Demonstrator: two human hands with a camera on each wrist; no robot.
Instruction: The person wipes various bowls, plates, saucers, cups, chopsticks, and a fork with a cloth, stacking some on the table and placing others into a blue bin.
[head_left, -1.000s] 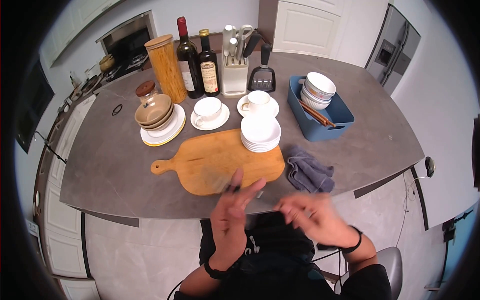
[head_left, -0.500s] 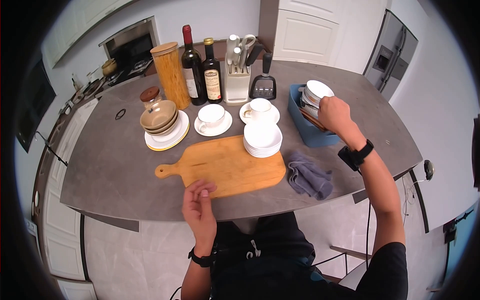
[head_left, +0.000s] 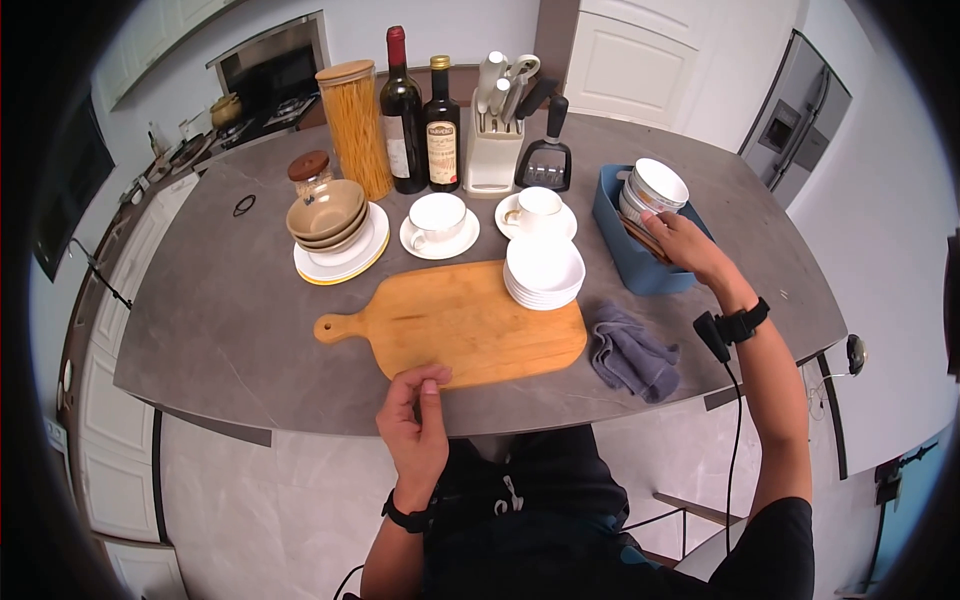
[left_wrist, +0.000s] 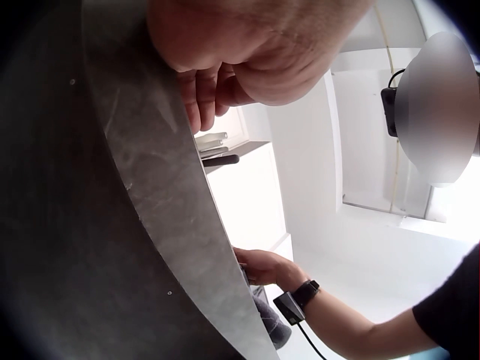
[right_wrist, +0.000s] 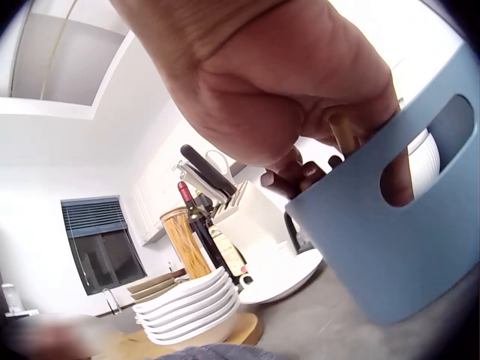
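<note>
My right hand (head_left: 692, 250) reaches into the blue bin (head_left: 655, 275) beside the stacked white bowls (head_left: 660, 183), its thumb stretched above the brown sticks (head_left: 645, 240). In the right wrist view the hand (right_wrist: 262, 82) covers part of the sticks (right_wrist: 281, 184), and its fingers go down behind the bin wall (right_wrist: 390, 240); whether they grip a stick is hidden. My left hand (head_left: 415, 430), fingers loosely bent and holding nothing, is at the near edge of the wooden board (head_left: 470, 330). The left wrist view shows that hand (left_wrist: 247, 52) over the table edge.
Stacked white dishes (head_left: 543, 275) stand on the board's right part, with a grey cloth (head_left: 635, 355) to its right. Behind are two cups on saucers, brown bowls (head_left: 328, 210) on plates, a pasta jar (head_left: 357, 135), two bottles and a knife block (head_left: 493, 160).
From the middle front, my right hand has moved right to the bin and turned, with the thumb now stretched out. My left hand has lowered to the board's near edge. The view has shifted slightly.
</note>
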